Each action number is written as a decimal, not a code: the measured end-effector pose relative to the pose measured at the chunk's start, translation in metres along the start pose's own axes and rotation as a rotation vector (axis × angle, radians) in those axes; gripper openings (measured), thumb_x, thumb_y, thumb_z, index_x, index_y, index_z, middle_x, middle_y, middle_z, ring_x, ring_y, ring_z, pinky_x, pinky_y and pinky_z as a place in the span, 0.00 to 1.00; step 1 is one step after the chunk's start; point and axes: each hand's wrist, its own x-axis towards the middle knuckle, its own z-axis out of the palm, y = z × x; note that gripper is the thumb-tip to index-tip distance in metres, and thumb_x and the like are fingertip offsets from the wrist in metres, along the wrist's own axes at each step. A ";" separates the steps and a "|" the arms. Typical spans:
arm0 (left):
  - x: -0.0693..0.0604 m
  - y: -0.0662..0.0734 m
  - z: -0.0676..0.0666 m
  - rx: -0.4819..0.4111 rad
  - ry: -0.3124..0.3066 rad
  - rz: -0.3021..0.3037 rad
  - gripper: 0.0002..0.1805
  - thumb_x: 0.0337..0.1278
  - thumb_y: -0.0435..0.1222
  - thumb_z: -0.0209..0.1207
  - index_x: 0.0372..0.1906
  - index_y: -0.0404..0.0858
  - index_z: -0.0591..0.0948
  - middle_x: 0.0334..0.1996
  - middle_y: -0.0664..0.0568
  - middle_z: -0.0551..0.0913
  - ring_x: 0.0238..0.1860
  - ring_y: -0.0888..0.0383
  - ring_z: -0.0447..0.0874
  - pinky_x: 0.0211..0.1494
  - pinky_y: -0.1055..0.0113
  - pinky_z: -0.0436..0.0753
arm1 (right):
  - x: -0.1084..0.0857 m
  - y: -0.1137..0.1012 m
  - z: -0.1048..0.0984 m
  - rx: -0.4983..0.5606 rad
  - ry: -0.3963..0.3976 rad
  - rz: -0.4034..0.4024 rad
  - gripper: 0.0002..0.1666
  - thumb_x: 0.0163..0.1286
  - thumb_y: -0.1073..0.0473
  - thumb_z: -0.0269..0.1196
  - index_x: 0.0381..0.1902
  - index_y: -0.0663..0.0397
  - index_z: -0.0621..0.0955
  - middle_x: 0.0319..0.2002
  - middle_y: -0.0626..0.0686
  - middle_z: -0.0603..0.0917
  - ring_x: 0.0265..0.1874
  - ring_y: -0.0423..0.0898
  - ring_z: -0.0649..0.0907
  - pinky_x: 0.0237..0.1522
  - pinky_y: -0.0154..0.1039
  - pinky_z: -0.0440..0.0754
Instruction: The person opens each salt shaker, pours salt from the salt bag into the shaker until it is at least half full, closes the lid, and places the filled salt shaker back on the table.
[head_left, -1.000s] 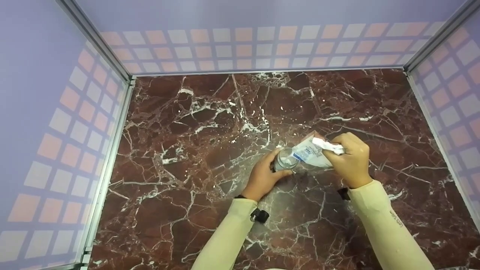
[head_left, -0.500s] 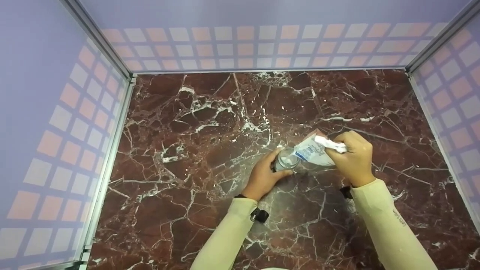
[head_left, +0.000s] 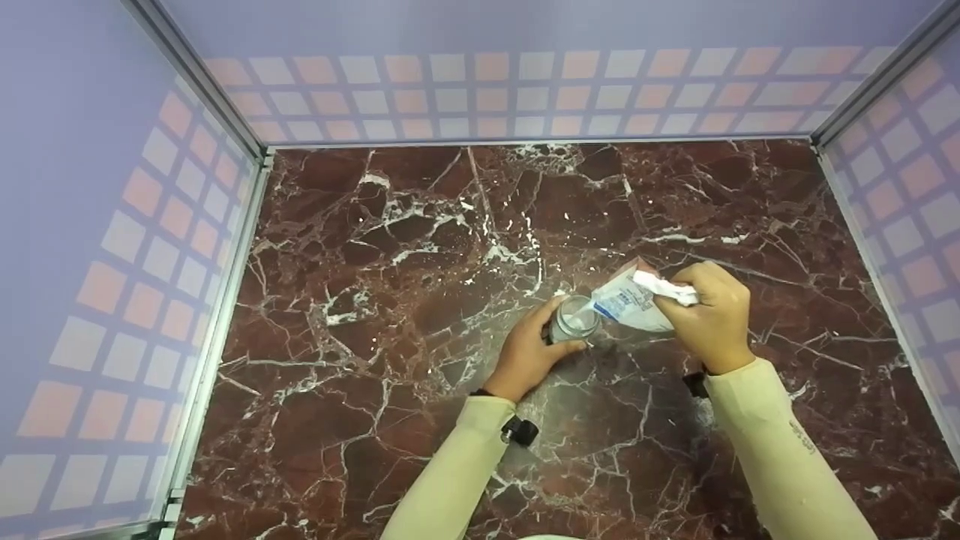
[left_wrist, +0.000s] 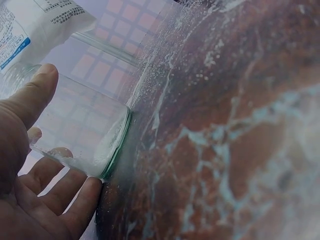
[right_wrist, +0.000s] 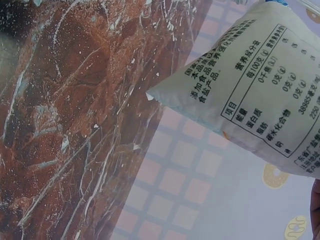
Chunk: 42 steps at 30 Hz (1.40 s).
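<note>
My left hand [head_left: 526,354] holds a clear glass jar [head_left: 576,321] on the marble-patterned table, thumb on the near side and fingers on the far side. White grains lie along the jar's lower inner wall in the left wrist view, where the glass [left_wrist: 82,112] shows through. With my right hand [head_left: 712,319] I grip the bunched white end of a printed plastic bag of salt [head_left: 636,301]. The bag is tilted, its blue-edged mouth at the jar's rim. In the right wrist view its printed back [right_wrist: 250,85] fills the upper right; only a sliver of the hand shows there.
Scattered white grains and flecks dot the red-brown marble tabletop [head_left: 420,315] beyond and left of the jar. Lilac panels with pink and white squares [head_left: 487,97] wall the table at the back and both sides, framed by metal rails.
My right hand and the bag have shifted slightly to the right, the mouth staying at the jar. The left hand and jar have kept their place.
</note>
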 end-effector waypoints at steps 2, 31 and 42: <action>0.000 -0.001 0.000 0.000 0.002 0.008 0.46 0.50 0.50 0.76 0.76 0.51 0.71 0.66 0.54 0.79 0.61 0.58 0.81 0.62 0.67 0.80 | 0.000 0.000 -0.001 -0.001 0.006 0.000 0.07 0.51 0.68 0.65 0.18 0.59 0.78 0.18 0.53 0.77 0.20 0.45 0.71 0.25 0.37 0.65; -0.001 -0.001 0.000 0.004 0.010 0.028 0.46 0.49 0.52 0.75 0.75 0.52 0.72 0.65 0.53 0.79 0.60 0.58 0.80 0.61 0.69 0.80 | -0.001 -0.003 -0.007 -0.010 0.033 0.007 0.06 0.49 0.69 0.66 0.19 0.60 0.79 0.18 0.55 0.77 0.21 0.42 0.69 0.27 0.35 0.63; -0.002 -0.001 0.001 -0.012 0.006 0.023 0.46 0.50 0.48 0.76 0.76 0.49 0.71 0.65 0.52 0.79 0.61 0.57 0.80 0.64 0.66 0.79 | 0.004 -0.004 -0.007 -0.016 0.024 -0.009 0.06 0.51 0.68 0.65 0.19 0.60 0.78 0.18 0.54 0.77 0.20 0.45 0.71 0.26 0.36 0.65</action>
